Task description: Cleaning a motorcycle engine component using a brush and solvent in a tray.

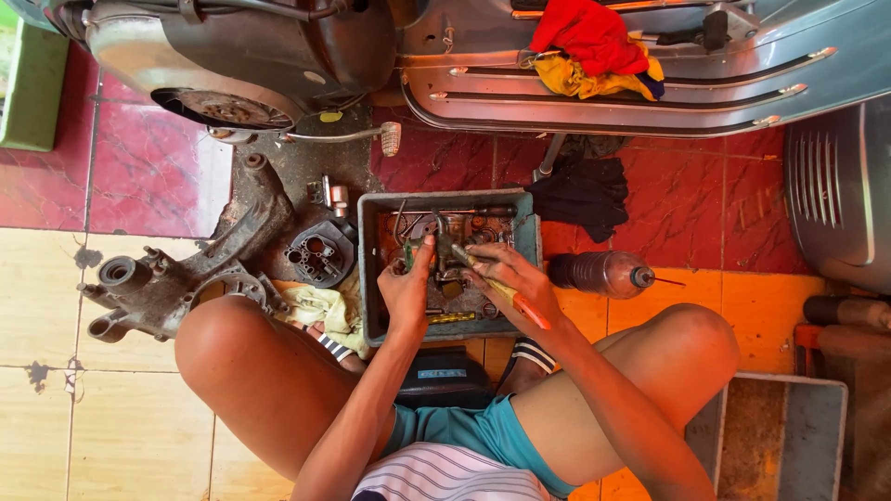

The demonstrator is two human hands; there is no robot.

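At the far left, a green block [32, 88] lies on the floor beside the scooter [464, 56], which runs across the far side of the scene. Near it, left of your knee, a grey engine casing [181, 269] lies on the tiles, with a round black part [320, 252] just to its right and a pale rag [320, 311] tucked against your leg.

In the middle a grey tray [371, 278] sits on the floor between your knees, full of small oily parts and tools. Your left hand [408, 288] is over the tray, fingers closed round a small metal part [445, 264], which it holds above the tray's middle. Your right hand [506, 271] meets it from the right, closed round a screwdriver [515, 304] with an orange handle; its tip rests against the part. A brass piece [452, 317] lies in the tray's near side, just under your hands.

Right of the tray, a black cloth [583, 195] lies on the red tiles, and a dark bottle [603, 273] lies on its side, nozzle pointing right. On the scooter's footboard, a red rag [589, 37] is heaped over a yellow one [585, 79]. At the far right stands a grey ribbed panel [835, 186].
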